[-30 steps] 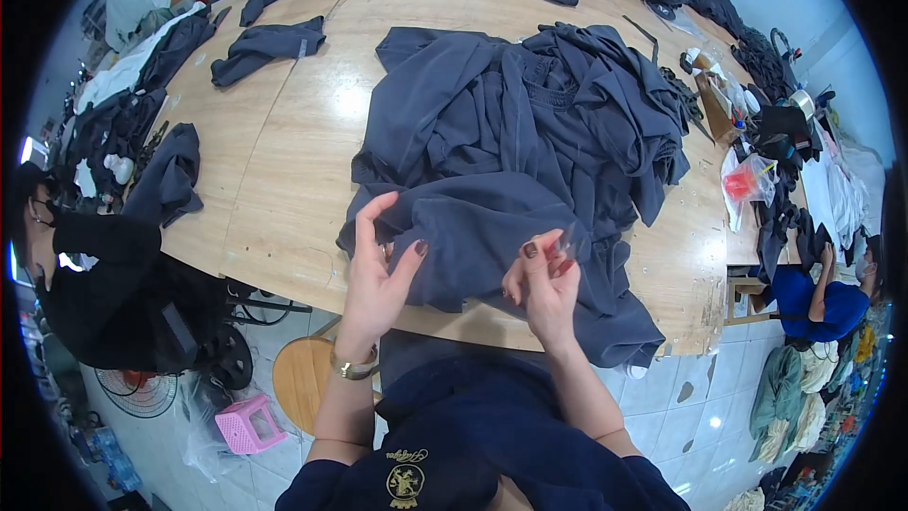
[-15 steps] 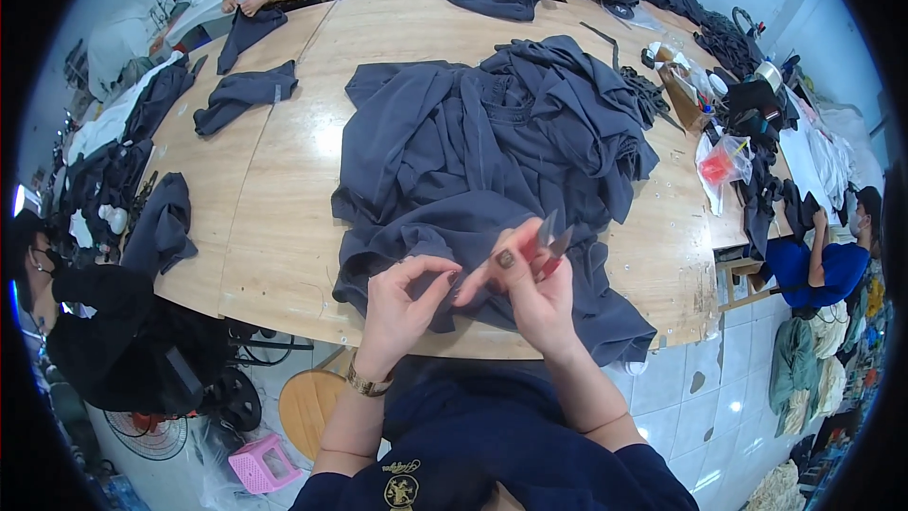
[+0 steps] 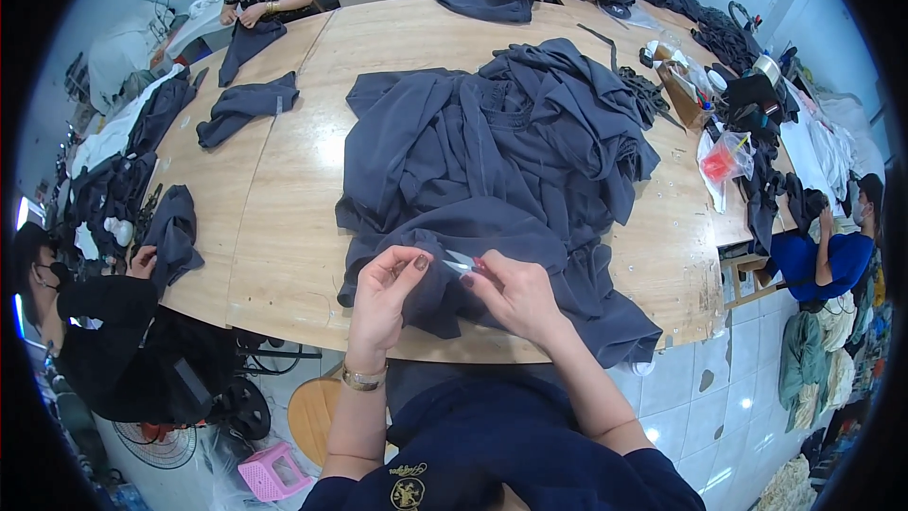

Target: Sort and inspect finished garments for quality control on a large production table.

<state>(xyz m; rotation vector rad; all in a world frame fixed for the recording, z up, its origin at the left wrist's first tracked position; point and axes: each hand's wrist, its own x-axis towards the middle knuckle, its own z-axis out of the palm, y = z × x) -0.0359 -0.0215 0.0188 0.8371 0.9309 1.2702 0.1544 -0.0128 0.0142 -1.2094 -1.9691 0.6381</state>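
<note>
A heap of dark blue-grey garments [image 3: 454,147] lies on the table before me, with a gathered waistband showing near its top. My left hand [image 3: 378,308] pinches a bit of this cloth at the near side of the heap, thumb against fingers. In my right hand [image 3: 522,298] is a pair of small thread snips [image 3: 460,263], their pale blades pointing left at the pinched cloth. The red handle is mostly covered by my fingers. Whether a thread lies between the blades is too small to tell.
Around the wooden table [image 3: 284,199] several people work on similar dark pieces. A folded dark piece [image 3: 248,109] lies at left. On the right stand a brown box of small tools [image 3: 695,114] and a bagged red drink [image 3: 724,163]. A round wooden stool [image 3: 312,416] stands below the near edge.
My right hand has turned, bringing the snips' blades from pointing up to pointing left, near my left fingers. My left hand now pinches the cloth. The person at left has put a hand on a dark piece.
</note>
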